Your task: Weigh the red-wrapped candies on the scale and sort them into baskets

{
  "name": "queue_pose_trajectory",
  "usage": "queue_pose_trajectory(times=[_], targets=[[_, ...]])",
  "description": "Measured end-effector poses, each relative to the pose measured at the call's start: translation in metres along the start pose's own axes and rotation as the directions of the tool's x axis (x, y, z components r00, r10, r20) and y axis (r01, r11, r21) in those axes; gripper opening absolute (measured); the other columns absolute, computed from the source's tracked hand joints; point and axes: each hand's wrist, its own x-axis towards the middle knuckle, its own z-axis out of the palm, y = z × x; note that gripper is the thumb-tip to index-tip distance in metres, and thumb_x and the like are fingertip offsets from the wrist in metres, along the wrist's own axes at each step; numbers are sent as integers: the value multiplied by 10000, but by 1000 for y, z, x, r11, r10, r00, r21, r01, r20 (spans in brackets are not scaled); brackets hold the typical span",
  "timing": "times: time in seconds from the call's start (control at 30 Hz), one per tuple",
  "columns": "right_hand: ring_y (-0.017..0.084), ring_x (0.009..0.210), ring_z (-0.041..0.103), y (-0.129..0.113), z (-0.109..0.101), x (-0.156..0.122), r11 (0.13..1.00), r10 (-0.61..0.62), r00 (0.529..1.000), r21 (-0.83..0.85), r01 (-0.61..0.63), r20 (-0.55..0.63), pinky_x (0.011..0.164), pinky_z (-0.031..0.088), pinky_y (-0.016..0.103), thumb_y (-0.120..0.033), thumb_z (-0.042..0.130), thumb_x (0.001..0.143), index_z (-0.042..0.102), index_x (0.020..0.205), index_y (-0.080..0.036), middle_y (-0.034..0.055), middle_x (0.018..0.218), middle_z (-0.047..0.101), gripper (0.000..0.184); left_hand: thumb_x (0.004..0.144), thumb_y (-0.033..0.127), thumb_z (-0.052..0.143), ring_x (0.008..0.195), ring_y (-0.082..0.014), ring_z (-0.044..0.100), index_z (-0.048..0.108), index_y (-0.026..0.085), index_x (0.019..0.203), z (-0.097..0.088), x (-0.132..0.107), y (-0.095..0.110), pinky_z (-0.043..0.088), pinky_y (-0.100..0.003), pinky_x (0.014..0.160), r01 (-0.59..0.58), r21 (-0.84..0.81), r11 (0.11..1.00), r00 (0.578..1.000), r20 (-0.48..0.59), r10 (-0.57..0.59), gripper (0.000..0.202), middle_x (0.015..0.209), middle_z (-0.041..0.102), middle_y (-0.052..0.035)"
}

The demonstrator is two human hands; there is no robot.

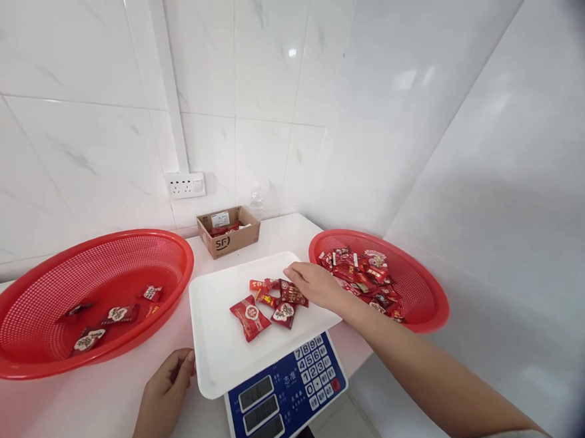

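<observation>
Fingers (295, 272) of the right hand (314, 284), stretched flat and loosely together, gripping nothing, rest on the far edge of the red wrapped sweets (270, 305) lying on the white tray (213, 347) of the scale (285, 395). Step in hand, by appearance: arranging sweets on the tray, near the right basket (433, 315). Lifting one would call for a light pinch on a single crinkled wrapper. Left hand (164, 397), half curled and empty, lies just beside the tray's near corner
</observation>
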Motion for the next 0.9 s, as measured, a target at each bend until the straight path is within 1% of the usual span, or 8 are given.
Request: queue_pose_trajectory(times=[0.07,0.13,0.27,0.37,0.5,0.63,0.8,0.9], targets=[[214,941,553,-1,3,-3,999,-33,999,-29,33,12,755,408,308,-376,389,903,612,932,-191,79,979,643,291,678,649,502,577,-175,507,631,222,798,1,-1,0,394,-257,515,4,-17,1000,1000,0,-4,463,556,524,21],[231,1042,510,-1,7,-7,997,-64,998,-52,65,27,854,393,344,-294,447,879,608,1036,-191,86,1085,619,247,667,646,511,561,-171,499,631,221,784,1,-1,3,388,-255,505,4,-26,1000,1000,0,-4,457,542,517,24],[224,1085,499,4,17,-13,991,-133,988,-4,133,74,931,387,375,-218,446,868,596,1129,-204,70,1127,619,301,663,636,513,535,-165,484,632,223,745,2,-2,7,376,-251,489,-11,-31,999,1000,1,11,438,493,480,33],[213,1089,513,8,24,-15,990,-131,987,56,126,88,939,406,372,-214,414,881,604,1135,-204,64,1135,624,318,682,622,506,535,-159,481,636,221,768,3,-2,4,375,-249,492,-14,-30,999,1000,15,14,430,525,518,28],[223,1101,506,4,26,-16,987,-158,986,52,155,48,966,396,397,-213,420,877,612,1136,-185,81,1152,612,324,712,597,498,542,-152,486,640,218,805,3,-1,-1,383,-248,504,-10,-26,1000,1000,20,10,415,584,568,20],[228,1180,456,-16,20,-24,970,-229,973,93,226,24,1018,352,424,-273,435,886,581,1194,-192,91,1235,570,350,719,585,496,545,-156,488,637,216,798,2,-2,1,384,-252,509,-12,-21,1000,1000,20,12,403,583,567,18],[272,1362,184,-45,19,-39,954,-296,930,105,279,218,1099,163,487,-491,397,889,459,1324,-224,83,1432,368,514,728,563,491,526,-145,470,630,210,788,3,-3,3,379,-245,493,-23,-17,1000,999,22,23,384,589,575,15],[297,1374,118,-53,24,-41,941,-336,898,69,330,284,1099,68,527,-516,393,883,424,1347,-231,87,1453,330,545,732,561,488,533,-144,475,631,207,790,3,-3,2,382,-243,491,-29,-23,999,999,24,30,386,601,582,13]])
